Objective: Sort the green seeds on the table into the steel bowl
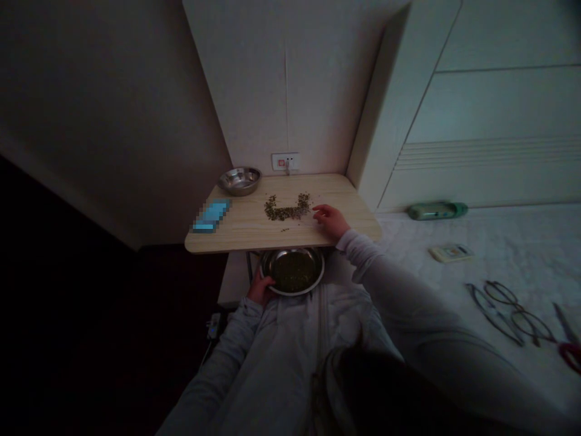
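Observation:
My left hand (262, 289) grips the left rim of a steel bowl (323, 270), its thumb over the edge. The bowl sits at my lap, just under the table's front edge, with a mass of small green grains (295, 270) inside, too dim to name. My right hand (332, 223) hovers at the right part of the small wooden table (236, 239), fingers slightly bent and apart. Just left of its fingertips, loose green grains (284, 212) lie spread in a U shape, with paler bits at the right side. Nothing shows clearly between those fingers.
A second steel bowl (240, 180) stands at the table's back left, behind a blurred blue phone-like object (211, 215). A wall socket (285, 161) is behind. On the bed to the right lie a green case (437, 211), a remote (451, 252), glasses (517, 306) and scissors (567, 339).

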`<state>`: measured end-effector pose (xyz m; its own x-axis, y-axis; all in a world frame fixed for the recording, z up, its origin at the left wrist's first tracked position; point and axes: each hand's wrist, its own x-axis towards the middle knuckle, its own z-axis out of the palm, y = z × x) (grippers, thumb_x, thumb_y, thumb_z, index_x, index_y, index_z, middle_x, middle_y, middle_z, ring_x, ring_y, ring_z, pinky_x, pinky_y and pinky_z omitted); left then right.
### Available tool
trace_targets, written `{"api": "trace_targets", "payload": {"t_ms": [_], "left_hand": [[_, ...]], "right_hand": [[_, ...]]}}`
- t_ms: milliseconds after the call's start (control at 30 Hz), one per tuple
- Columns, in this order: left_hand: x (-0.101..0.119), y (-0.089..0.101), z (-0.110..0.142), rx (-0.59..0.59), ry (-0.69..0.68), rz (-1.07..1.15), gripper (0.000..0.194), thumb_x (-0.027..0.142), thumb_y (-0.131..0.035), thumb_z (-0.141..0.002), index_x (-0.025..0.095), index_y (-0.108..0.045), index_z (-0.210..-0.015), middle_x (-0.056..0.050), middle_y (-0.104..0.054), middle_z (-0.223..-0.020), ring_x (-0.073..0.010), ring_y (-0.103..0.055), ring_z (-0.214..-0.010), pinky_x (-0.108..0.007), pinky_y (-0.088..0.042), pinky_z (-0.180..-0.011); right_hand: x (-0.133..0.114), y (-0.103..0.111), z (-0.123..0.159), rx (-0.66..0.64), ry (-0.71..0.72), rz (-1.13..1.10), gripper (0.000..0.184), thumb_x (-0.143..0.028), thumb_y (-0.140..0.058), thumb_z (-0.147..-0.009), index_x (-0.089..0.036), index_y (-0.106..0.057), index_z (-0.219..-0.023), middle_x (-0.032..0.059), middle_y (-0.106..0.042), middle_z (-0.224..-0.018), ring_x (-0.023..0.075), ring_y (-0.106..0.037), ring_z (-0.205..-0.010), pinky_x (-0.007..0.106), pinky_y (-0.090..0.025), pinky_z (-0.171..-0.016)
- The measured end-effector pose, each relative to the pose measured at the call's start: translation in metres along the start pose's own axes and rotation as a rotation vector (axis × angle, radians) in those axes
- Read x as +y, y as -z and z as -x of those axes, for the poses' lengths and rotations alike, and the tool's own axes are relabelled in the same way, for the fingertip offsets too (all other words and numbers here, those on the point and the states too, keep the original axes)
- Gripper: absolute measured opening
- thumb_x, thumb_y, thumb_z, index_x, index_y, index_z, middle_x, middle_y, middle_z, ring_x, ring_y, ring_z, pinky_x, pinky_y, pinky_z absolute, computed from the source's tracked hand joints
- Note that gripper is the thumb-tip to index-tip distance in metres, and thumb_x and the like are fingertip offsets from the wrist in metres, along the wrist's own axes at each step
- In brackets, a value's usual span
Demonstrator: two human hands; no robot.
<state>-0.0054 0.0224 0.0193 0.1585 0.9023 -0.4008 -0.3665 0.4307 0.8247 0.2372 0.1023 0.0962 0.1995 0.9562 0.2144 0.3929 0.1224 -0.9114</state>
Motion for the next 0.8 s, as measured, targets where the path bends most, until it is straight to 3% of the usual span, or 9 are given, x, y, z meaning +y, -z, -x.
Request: {"api": "trace_targets", "payload": {"t_ms": [233, 500, 800], "left_hand": [[-0.001, 0.000, 0.000, -0.026, -0.018, 0.027, 0.073, 0.005, -0.053, -0.047, 0.025, -0.047, -0.117, 0.001, -0.061, -0.075, -0.0196, -0.059, -0.067, -0.029, -0.050, -0.051], [0.001, -0.003, 0.001, -0.015, -0.015, 0.045, 0.074, 0.006, -0.054, -0.045, 0.025, -0.047, -0.117, -0.001, -0.061, -0.081, -0.0218, -0.060, -0.073, -0.030, -0.050, -0.051], [-0.003, 0.001, -0.003, -0.052, -0.041, 0.046, 0.072, 0.006, -0.053, -0.046, 0.025, -0.049, -0.116, -0.001, -0.063, -0.080, -0.0224, -0.059, -0.077, -0.032, -0.051, -0.057]], "right_hand": [[-0.003, -0.013, 0.002, -0.023, 0.042, 0.103, 0.021, -0.017, -0.053, -0.067, -0.015, -0.061, -0.087, -0.0015, -0.058, -0.066, 0.0081, -0.047, -0.056, 0.024, -0.041, -0.061], [-0.004, -0.009, 0.006, -0.134, 0.017, 0.016, 0.023, -0.017, -0.051, -0.066, -0.014, -0.061, -0.087, -0.0014, -0.057, -0.065, 0.0082, -0.047, -0.055, 0.024, -0.040, -0.060], [-0.005, -0.018, 0.003, -0.060, 0.047, 0.099, 0.021, -0.019, -0.052, -0.067, -0.015, -0.061, -0.086, -0.0010, -0.058, -0.066, 0.0085, -0.047, -0.057, 0.024, -0.040, -0.062]]}}
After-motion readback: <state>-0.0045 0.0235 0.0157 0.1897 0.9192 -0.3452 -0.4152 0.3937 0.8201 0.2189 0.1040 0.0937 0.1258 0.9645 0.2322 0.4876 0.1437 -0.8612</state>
